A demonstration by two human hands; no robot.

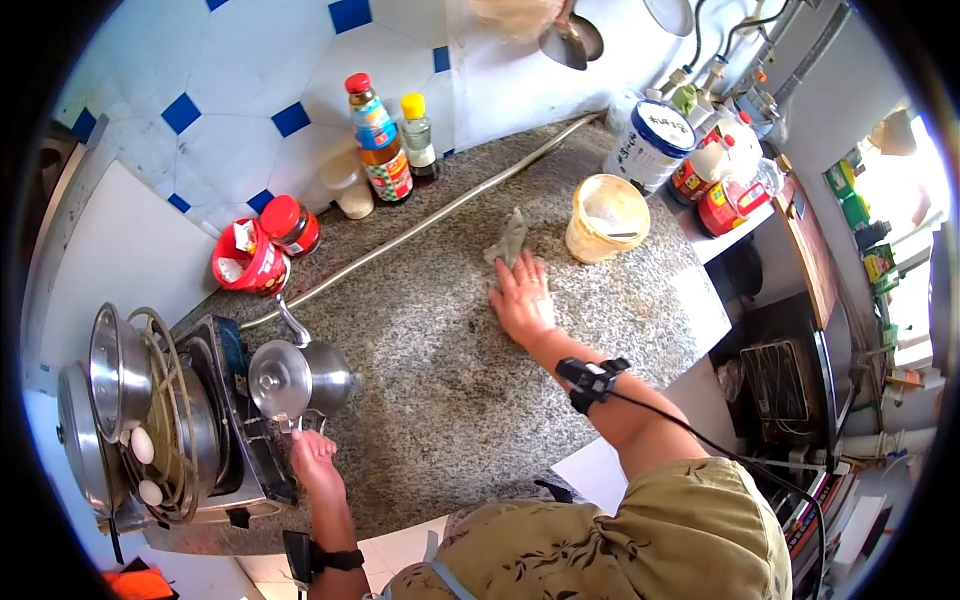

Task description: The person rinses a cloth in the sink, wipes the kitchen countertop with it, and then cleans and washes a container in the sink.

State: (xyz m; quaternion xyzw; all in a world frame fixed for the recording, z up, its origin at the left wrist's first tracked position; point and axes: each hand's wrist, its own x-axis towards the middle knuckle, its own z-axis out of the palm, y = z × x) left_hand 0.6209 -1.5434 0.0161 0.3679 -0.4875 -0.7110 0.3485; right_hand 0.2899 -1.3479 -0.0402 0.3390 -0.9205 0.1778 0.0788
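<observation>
A metal kettle (325,376) stands on the speckled stone countertop (450,400), beside the stove. Its lid and handle face my left hand (315,461), which is closed at the handle's near end. Farther right, my right hand (522,298) lies on the countertop with its fingers spread. A crumpled grey cloth (508,238) touches the fingertips of that hand. Behind and right of the cloth is an open cream tub (607,222) with something pale inside.
At left, a stove (235,400) holds metal pans and eggs. Red-lidded jars (290,225), a sauce bottle (378,145) and a yellow-capped bottle (418,140) line the wall. A long pipe (440,212) crosses the counter's back. A white bucket (650,145) stands back right.
</observation>
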